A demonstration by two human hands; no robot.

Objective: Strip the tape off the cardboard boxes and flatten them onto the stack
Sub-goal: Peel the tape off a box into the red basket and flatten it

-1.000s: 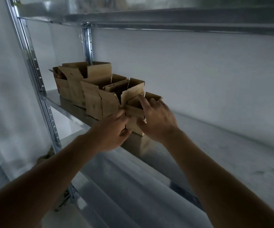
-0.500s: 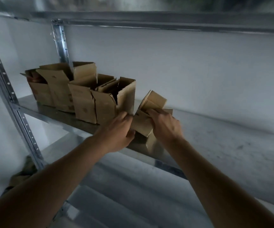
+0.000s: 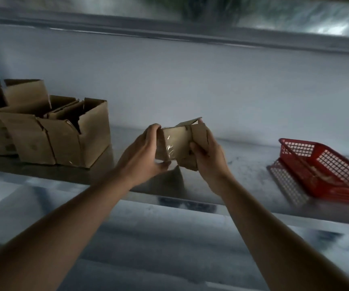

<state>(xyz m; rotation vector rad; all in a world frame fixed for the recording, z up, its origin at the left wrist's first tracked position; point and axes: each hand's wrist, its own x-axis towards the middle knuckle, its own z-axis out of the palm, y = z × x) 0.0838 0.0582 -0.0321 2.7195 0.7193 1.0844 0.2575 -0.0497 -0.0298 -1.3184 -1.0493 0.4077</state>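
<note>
Forearms: both reach up from bottom of frame, bare, meeting at centre.
Left hand (image 3: pixel 146 152): centre frame, just left of the box; grip curled round the box's left end, thumb under, fingers over the top edge.
Right hand (image 3: pixel 208 153): centre, just right of the left one; grip wrapped round the box's right end, thumb on the near face.
Small box (image 3: pixel 179 143): held between both hands, lifted clear of the shelf, tilted; one flap sticks up at the top.
Tape (image 3: pixel 169 148): clear, shiny strip across the near face of the small box; looks still stuck on, no end peeled that I can see.
Lower shelf (image 3: pixel 148 248): metal, blurred, bottom half of frame, nearest to me.
Upper shelf (image 3: pixel 242 169): metal, runs left to right through mid frame; carries the rest.
Row of boxes (image 3: pixel 49 133): left mid frame, well apart from the hands; several brown ones standing upright, tops open, packed touching each other. Shiny patch low on the nearest one, prob. tape too.
Red basket (image 3: pixel 324 164): plastic mesh, right edge of frame, on upper shelf, tilted; something may lie in it, can't tell what.
Wall (image 3: pixel 190 80): pale, behind the shelf.
Stack: no flattened pile anywhere in view.
Progress: early, I'd say. One box in hand, not yet stripped or flat; whole row left untouched.
Left to do: peel tape off this one, collapse it, put it on the stack, then repeat for the row.
</note>
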